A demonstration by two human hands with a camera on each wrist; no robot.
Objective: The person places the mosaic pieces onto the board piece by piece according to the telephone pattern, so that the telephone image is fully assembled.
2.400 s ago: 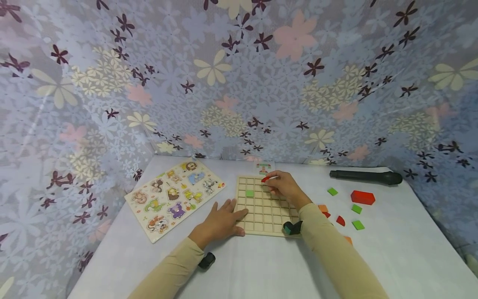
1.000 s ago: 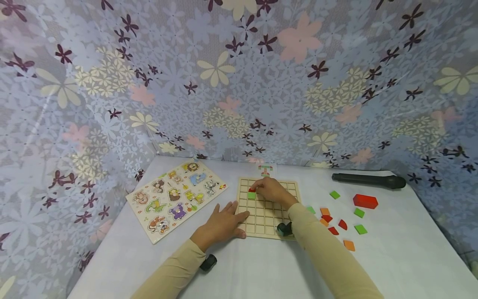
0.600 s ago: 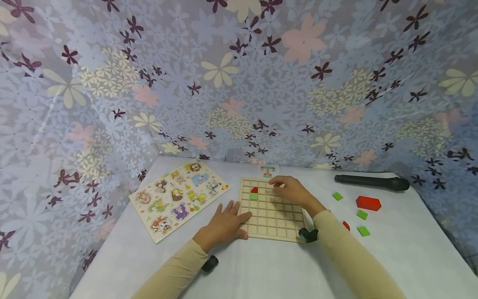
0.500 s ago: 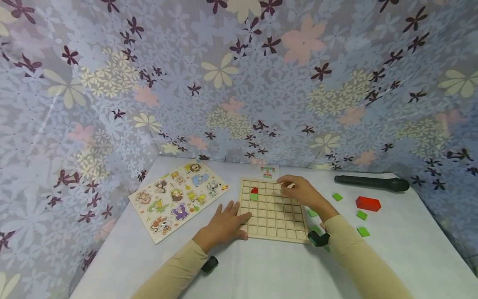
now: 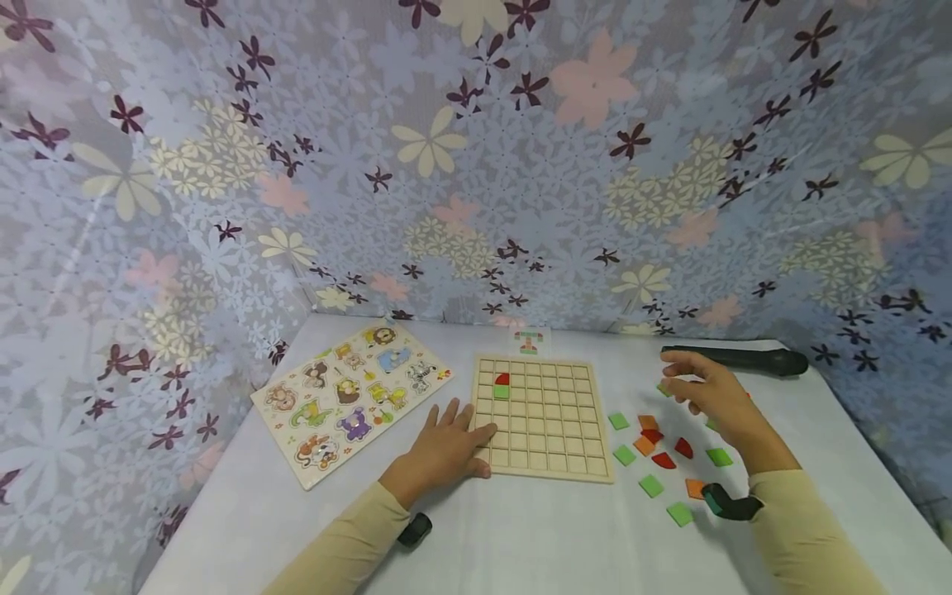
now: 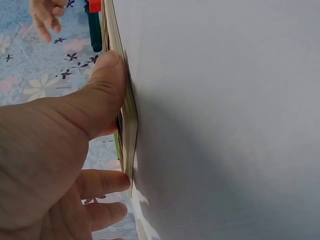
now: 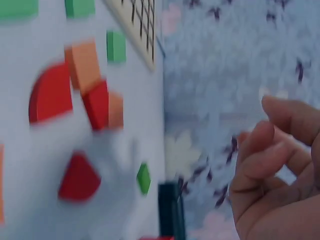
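A wooden grid board (image 5: 546,417) lies mid-table. In its upper left cells sit a red quarter-circle piece (image 5: 503,378) and, just below it, a green square tile (image 5: 502,392). My left hand (image 5: 444,446) rests spread along the board's left edge; in the left wrist view its thumb and fingertips touch that edge. My right hand (image 5: 710,401), fingers loosely bent and holding nothing, hovers above the loose pieces on the right. Those include an orange square (image 5: 648,422), a red quarter-circle (image 5: 664,460) and several green tiles (image 5: 650,485).
A small pattern card (image 5: 529,340) lies behind the board. To the left is an animal puzzle board (image 5: 349,397). A black microphone (image 5: 766,360) lies at the back right, partly behind my right hand. Floral cloth (image 5: 476,165) hangs behind the table.
The red quarter-circle, carried by my right hand, was set above the green tile and let go. That hand then moved right, over the loose pieces. My left hand stayed put.
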